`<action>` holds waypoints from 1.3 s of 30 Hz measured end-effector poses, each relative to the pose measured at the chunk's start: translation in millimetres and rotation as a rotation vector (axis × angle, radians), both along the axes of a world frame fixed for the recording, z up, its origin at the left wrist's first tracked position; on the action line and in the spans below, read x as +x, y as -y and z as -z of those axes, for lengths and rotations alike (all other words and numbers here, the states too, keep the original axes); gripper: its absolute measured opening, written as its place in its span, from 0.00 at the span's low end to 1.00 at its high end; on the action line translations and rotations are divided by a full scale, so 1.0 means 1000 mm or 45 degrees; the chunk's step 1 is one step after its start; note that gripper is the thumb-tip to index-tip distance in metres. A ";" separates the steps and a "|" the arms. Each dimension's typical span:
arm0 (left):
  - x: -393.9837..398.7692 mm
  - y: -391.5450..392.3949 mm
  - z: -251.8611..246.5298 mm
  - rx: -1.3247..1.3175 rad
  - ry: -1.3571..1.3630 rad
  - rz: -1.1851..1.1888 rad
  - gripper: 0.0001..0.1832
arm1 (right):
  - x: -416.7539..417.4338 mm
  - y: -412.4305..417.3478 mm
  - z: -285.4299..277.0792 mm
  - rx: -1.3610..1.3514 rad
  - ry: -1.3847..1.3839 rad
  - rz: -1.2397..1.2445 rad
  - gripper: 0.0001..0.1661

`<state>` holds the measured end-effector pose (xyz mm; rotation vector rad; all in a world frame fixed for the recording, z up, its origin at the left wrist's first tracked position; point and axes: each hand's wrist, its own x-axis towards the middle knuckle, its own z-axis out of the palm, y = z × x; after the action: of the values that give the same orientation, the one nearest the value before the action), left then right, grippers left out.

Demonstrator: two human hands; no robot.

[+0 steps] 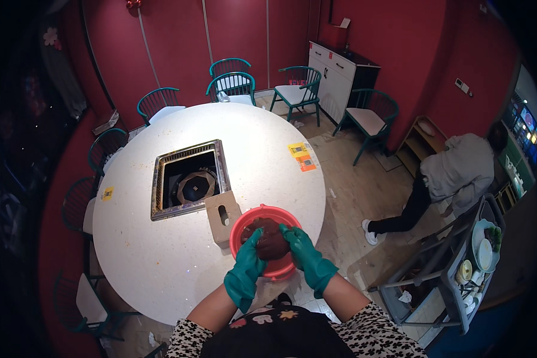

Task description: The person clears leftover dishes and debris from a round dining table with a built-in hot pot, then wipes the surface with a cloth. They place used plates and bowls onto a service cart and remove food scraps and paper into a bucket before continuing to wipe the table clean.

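Observation:
Both my hands wear green rubber gloves and hold a wet dark brown cloth (272, 239) over a red plastic basin (273, 268). The left side of the cloth is in my left hand (248, 264), and my right hand (305, 253) grips the other side. Reddish-brown colour shows inside the basin, at the near edge of a round white table (250, 147). Just left of the basin stands a cardboard-coloured tissue box (219, 219) with an oval slot. Beyond the box, a square metal-framed burner recess (190, 179) is set into the tabletop.
Green chairs with white seats (295, 94) surround the table. At right, a grey cart (456, 286) carries stacked dishes. A person in a grey top (461, 168) bends beside a wooden shelf (418, 143). A white cabinet (333, 76) stands against the back wall.

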<state>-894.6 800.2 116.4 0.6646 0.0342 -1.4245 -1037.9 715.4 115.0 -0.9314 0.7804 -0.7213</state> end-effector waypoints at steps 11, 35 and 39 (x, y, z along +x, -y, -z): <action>0.004 -0.002 -0.009 -0.028 0.554 -0.041 0.22 | 0.035 0.002 0.015 0.054 0.235 -0.120 0.29; -0.003 0.002 0.005 0.192 1.142 -0.206 0.17 | 0.057 -0.014 -0.010 -0.010 -0.090 -0.026 0.22; -0.005 -0.004 -0.022 0.375 1.277 -0.096 0.18 | 0.055 -0.012 -0.011 0.053 -0.130 -0.030 0.22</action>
<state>-899.8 804.5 138.6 1.5412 -0.5193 -0.8903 -982.8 727.3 125.6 -0.9440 0.8701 -0.6384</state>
